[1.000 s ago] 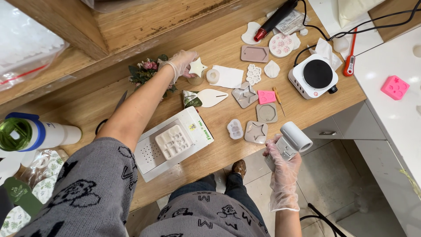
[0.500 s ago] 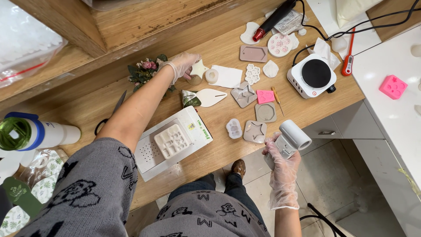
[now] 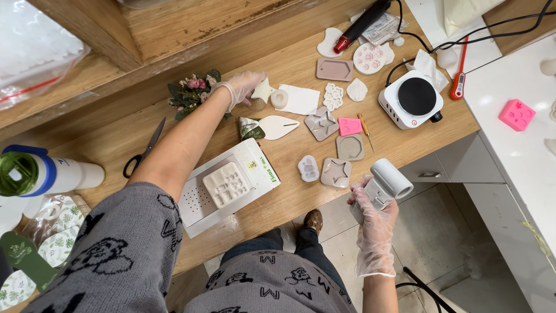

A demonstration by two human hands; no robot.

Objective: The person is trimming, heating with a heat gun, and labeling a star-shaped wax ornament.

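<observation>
A white star-shaped cast piece (image 3: 263, 91) is gripped by the gloved left hand (image 3: 243, 87), whose fingers are closed around it at the far side of the wooden table (image 3: 174, 124). Just beyond the fingertips a small white roll (image 3: 280, 98) is seen, with a white sheet (image 3: 301, 99) beside it. Next to the wrist a small bunch of dried flowers (image 3: 191, 93) is laid, and nearer the body from the hand a leaf-shaped white piece (image 3: 278, 126) is found. Under the forearm a white box with a pale mould (image 3: 227, 184) on top is placed, and black scissors (image 3: 145, 149) lie to its outer side.

A white handheld device (image 3: 383, 185) is clasped firmly by the gloved right hand (image 3: 375, 217), held off the table edge. Just ahead of this hand a grey star mould (image 3: 336, 172) is set, with a small white hotplate (image 3: 412, 101) well beyond it.
</observation>
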